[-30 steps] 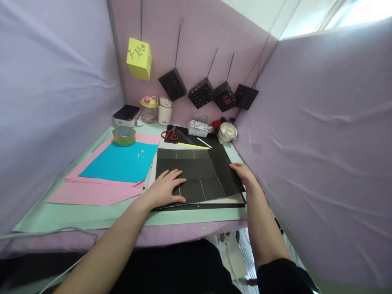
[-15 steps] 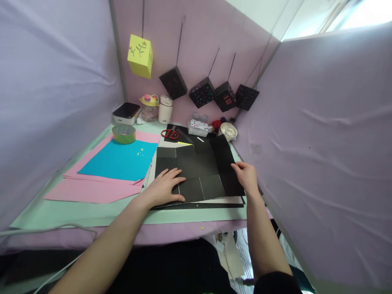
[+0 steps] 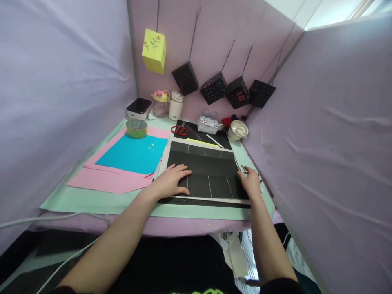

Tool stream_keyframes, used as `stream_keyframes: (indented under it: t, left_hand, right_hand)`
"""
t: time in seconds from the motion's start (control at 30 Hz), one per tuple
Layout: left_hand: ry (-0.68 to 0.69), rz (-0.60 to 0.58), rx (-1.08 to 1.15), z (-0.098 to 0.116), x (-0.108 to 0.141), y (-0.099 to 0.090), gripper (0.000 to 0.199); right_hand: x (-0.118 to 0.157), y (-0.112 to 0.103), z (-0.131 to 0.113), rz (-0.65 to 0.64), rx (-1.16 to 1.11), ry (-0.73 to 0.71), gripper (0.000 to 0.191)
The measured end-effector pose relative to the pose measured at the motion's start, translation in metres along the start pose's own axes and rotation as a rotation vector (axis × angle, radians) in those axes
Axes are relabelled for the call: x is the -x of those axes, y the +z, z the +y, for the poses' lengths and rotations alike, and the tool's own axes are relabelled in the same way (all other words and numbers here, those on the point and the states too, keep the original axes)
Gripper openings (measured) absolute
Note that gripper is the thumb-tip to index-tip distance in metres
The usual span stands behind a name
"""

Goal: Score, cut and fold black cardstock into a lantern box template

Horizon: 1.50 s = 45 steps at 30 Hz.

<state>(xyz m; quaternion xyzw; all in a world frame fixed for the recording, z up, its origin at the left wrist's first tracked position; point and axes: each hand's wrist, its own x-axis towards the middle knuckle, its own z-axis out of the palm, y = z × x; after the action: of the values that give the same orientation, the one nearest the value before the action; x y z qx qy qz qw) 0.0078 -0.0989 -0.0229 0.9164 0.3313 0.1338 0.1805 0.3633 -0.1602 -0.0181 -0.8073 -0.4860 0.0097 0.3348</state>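
A black card sheet (image 3: 211, 163) with white ruled lines and creases lies flat in front of me, on top of a white sheet and more black card. My left hand (image 3: 171, 182) rests palm down on its left side, fingers spread. At the right edge, my right hand (image 3: 250, 183) has its thumb on the card and its other fingers curled beside the edge, partly hidden. A small pointed object (image 3: 244, 168) shows just behind that hand; its kind is unclear. Beyond the card are red-handled scissors (image 3: 179, 130), a yellow strip (image 3: 202, 143) and a white strip (image 3: 214, 141).
To the left lie blue paper (image 3: 134, 157), pink sheets (image 3: 107, 180) and a roll of tape (image 3: 136, 129). Bottles (image 3: 175, 107), a box of pens (image 3: 210, 123) and a cream round container (image 3: 238, 130) line the back. Paper cubes (image 3: 185, 78) hang above.
The raised right part of the black card has come down flat, uncovering the yellow and white strips. My left hand stays on the card. The whole view has shifted slightly.
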Motion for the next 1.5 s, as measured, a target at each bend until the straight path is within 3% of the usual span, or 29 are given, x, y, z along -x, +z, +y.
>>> stream_keyframes:
  t: [0.1,0.2,0.27,0.33,0.47,0.73,0.93,1.13,1.3,1.5]
  left_hand:
    - [0.001,-0.006,0.017,-0.001,0.001,-0.001,0.084]
    - [0.01,-0.011,0.02,0.001,0.002,-0.004,0.086]
    - [0.018,0.002,0.019,0.004,0.004,-0.007,0.083]
    - [0.032,0.027,0.026,0.01,0.007,-0.009,0.074]
    - [0.055,0.071,0.102,0.024,0.019,-0.009,0.046]
    - [-0.014,0.16,0.168,0.04,0.033,0.01,0.045]
    - [-0.002,0.195,0.208,0.039,0.033,0.007,0.04]
    - [0.102,0.21,0.138,0.04,0.03,0.009,0.012]
    - [0.183,0.207,0.063,0.036,0.029,0.015,0.02]
    - [0.157,0.216,0.059,0.038,0.032,0.017,0.019]
  right_hand:
    - [0.029,-0.002,-0.027,-0.024,-0.031,-0.327,0.045]
    - [0.065,-0.004,-0.058,-0.313,-0.174,-0.622,0.042]
    - [0.085,-0.003,-0.072,-0.45,-0.209,-0.742,0.042]
    - [0.097,0.002,-0.076,-0.504,-0.211,-0.789,0.039]
    - [0.105,0.011,-0.068,-0.466,-0.208,-0.756,0.028]
    - [0.107,0.013,-0.07,-0.422,-0.196,-0.743,0.027]
    - [0.112,0.015,-0.074,-0.382,-0.184,-0.709,0.023]
    - [0.116,0.014,-0.079,-0.37,-0.171,-0.692,0.027]
    - [0.117,0.015,-0.077,-0.339,-0.199,-0.687,0.02]
    - [0.119,0.018,-0.07,-0.321,-0.204,-0.707,0.014]
